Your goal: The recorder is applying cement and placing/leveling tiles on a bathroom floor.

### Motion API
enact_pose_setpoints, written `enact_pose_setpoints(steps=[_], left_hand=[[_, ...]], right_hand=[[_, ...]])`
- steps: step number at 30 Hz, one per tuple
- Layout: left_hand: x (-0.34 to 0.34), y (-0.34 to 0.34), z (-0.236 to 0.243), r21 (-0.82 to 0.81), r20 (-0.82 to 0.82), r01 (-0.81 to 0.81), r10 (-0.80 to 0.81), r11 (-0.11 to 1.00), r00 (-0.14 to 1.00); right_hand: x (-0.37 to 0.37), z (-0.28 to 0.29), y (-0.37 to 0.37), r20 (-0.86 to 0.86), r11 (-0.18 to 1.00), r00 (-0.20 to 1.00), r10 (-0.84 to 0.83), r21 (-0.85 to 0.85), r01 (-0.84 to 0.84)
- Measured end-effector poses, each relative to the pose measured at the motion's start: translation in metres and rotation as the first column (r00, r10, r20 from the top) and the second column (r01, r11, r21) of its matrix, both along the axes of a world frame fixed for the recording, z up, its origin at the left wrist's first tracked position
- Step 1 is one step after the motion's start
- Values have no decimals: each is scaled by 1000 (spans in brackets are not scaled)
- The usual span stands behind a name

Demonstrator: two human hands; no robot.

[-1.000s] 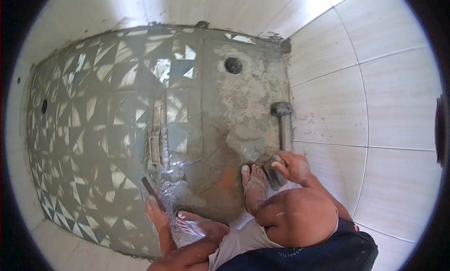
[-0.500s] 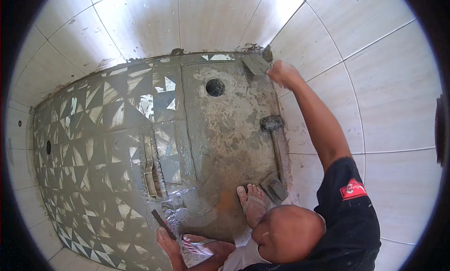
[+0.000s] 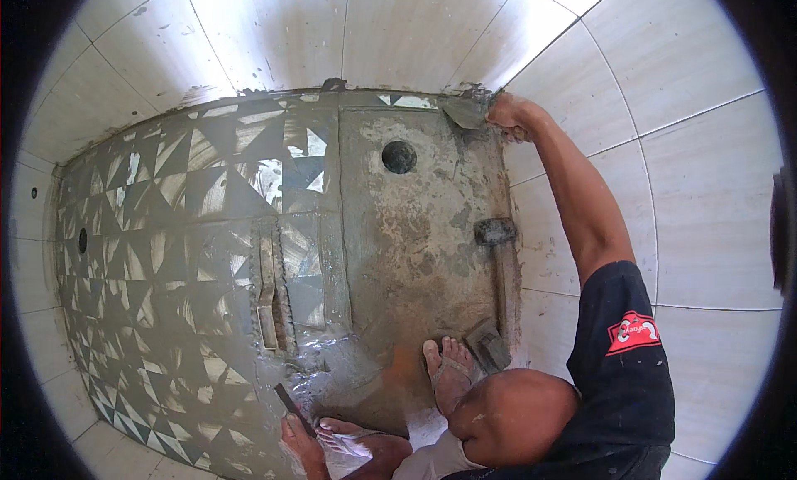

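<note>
My right hand (image 3: 513,117) reaches to the far right corner, fingers wrapped round a trowel whose handle they hide. The grey blade of the trowel (image 3: 465,112) lies close to the floor by the far wall. Down at the lower edge, my left hand (image 3: 304,443) grips a dark flat bar (image 3: 290,404), which slants up past its fingers beside my left foot. A notched trowel (image 3: 267,289), smeared with mortar, rests on the patterned tiles, its toothed edges along its sides. Bare, mortar-stained floor (image 3: 423,256) lies between my hands.
A round drain hole (image 3: 399,156) opens in the bare floor. Along the right wall lies a black-headed mallet (image 3: 496,231), with a grey block-like piece (image 3: 487,347) near its handle end. Wet patterned tiles (image 3: 158,256) cover the left side. Pale wall tiles (image 3: 573,206) rise close on the right.
The whole view has shifted a little, moving the floor rightward in the picture. My right hand has edged farther into the corner with the trowel. My left hand keeps hold of the bar.
</note>
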State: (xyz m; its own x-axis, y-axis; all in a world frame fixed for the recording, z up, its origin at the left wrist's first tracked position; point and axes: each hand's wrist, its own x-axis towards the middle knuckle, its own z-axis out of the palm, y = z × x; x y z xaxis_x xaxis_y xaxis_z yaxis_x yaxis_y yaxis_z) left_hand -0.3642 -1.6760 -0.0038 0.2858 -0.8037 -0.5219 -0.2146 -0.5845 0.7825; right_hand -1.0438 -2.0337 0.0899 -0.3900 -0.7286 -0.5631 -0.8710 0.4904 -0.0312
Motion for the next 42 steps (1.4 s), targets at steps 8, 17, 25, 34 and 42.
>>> enact_pose_setpoints(steps=[8, 17, 25, 34, 42], left_hand=[[2, 0, 0, 19, 59, 56, -57, 998, 997], [-11, -8, 12, -106, 237, 283, -252, 953, 938], [-9, -7, 9, -121, 190, 263, -238, 957, 953], [-7, -5, 2, -108, 147, 294, -277, 950, 949], [-5, -2, 0, -73, 133, 252, -241, 965, 961]], right_hand=[[-2, -9, 20, 72, 984, 986, -152, -82, 158], [-1, 4, 23, 32, 977, 982, -187, -97, 189], [0, 8, 28, 69, 952, 959, -275, -119, 282], [-16, -3, 44, 123, 960, 972, -201, -171, 221], [48, -3, 115, -106, 953, 986, -131, -289, 96]])
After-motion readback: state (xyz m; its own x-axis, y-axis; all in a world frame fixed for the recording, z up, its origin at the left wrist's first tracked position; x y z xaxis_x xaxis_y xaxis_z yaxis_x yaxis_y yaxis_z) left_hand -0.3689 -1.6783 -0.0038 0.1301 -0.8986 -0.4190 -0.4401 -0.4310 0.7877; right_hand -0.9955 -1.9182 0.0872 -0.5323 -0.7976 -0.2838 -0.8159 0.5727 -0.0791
